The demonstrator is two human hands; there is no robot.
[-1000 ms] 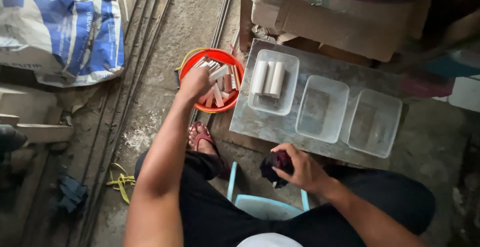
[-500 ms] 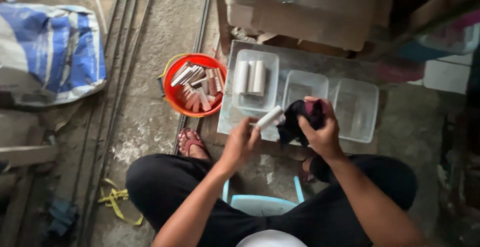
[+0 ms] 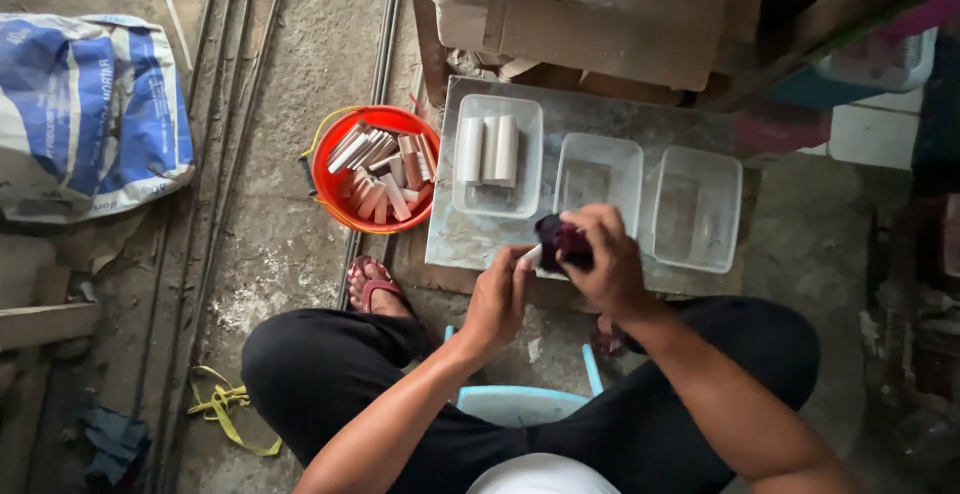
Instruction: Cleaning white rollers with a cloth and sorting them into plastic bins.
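The left hand pinches one end of a pale stick, long axis pointing right into the dark cloth the right hand clasps, both hands touching, just near of the middle clear tub

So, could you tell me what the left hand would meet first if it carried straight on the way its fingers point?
The left hand points up and right, so it would likely first meet the dark cloth in the right hand, round the pale stick it holds; depth is uncertain.

head cam, looking straight down, close
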